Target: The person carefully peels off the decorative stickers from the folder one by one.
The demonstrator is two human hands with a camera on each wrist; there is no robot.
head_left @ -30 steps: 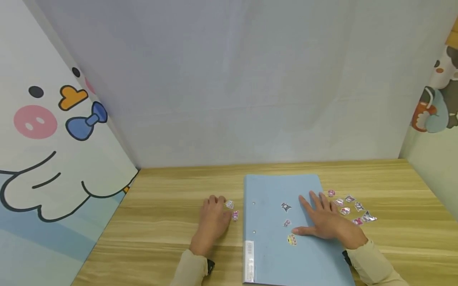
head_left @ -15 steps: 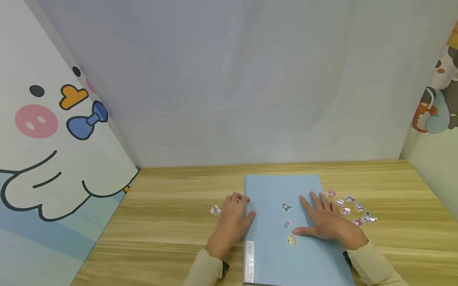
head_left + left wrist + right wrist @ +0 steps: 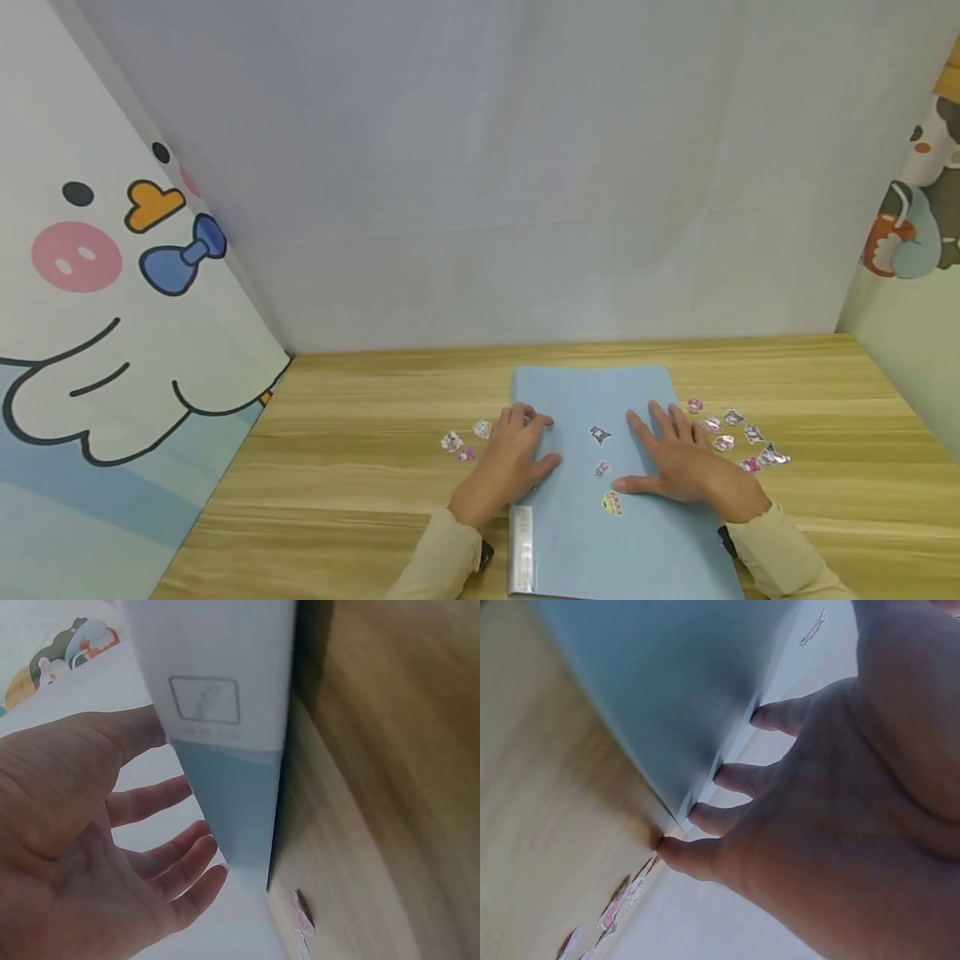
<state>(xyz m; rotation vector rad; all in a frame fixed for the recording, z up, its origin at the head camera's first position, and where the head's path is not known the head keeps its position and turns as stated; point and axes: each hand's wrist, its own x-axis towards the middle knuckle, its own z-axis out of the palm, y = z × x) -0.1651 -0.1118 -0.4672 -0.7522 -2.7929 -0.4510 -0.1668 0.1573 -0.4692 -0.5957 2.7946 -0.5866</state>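
Note:
A light blue binder (image 3: 600, 550) lies flat on the wooden table, a white label (image 3: 522, 550) at its lower left. Three cartoon stickers sit on its cover: a dark one (image 3: 600, 434), a small pink one (image 3: 602, 468) and a yellow one (image 3: 612, 503). My left hand (image 3: 510, 457) is over the binder's left edge, thumb and index finger apart; in the left wrist view its fingers are loosely bent beside the spine (image 3: 232, 795). My right hand (image 3: 678, 458) rests spread on the binder's right side, its little finger touching the table in the right wrist view.
Several loose stickers (image 3: 752, 433) lie on the table right of the binder. Left of it are three more, a white-and-dark one (image 3: 452, 441), a pink one (image 3: 466, 454) and a pale one (image 3: 482, 428). A pale wall (image 3: 525, 208) stands behind the table.
My left hand has moved right, from the stickers on the left to over the binder's left edge, uncovering stickers there. The right hand and the binder stay put.

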